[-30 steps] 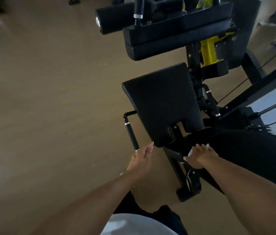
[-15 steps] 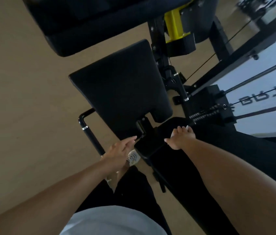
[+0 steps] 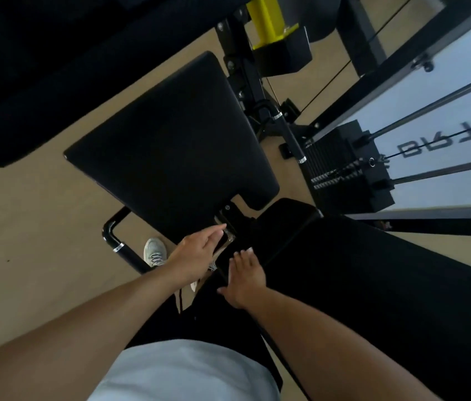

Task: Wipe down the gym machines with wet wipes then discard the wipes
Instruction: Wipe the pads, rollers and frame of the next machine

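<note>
Right hand (image 3: 244, 280): lies palm down on the near black pad (image 3: 358, 285) of the gym machine, fingers pointing forward; a sliver of white shows at the fingertips, likely the wet wipe (image 3: 243, 251), mostly hidden beneath the hand. Whether the fingers are pinching it or merely pressing it flat cannot be told.

Left hand (image 3: 199, 251): fingers straight and together, holding nothing, reaching toward the bracket below the seat pad (image 3: 170, 151), just beside the right hand.

Seat pad: black, tilted, just ahead of both hands. Side handle (image 3: 118, 241): black with a chrome ring, left of the hands. Shoe (image 3: 154, 251): pale, on the floor (image 3: 26, 241) between the handle and the left hand. Weight stack (image 3: 344, 169) with cables: right of the seat pad. Yellow bracket (image 3: 269, 24): top of view.

Step in hand, as judged: wiping the padded surfaces. Discarding is not yet begun.

Next move, as judged: a firm sweep of the wipe along the pad, keeping it flat under the palm, then on to the seat pad and handle.
</note>
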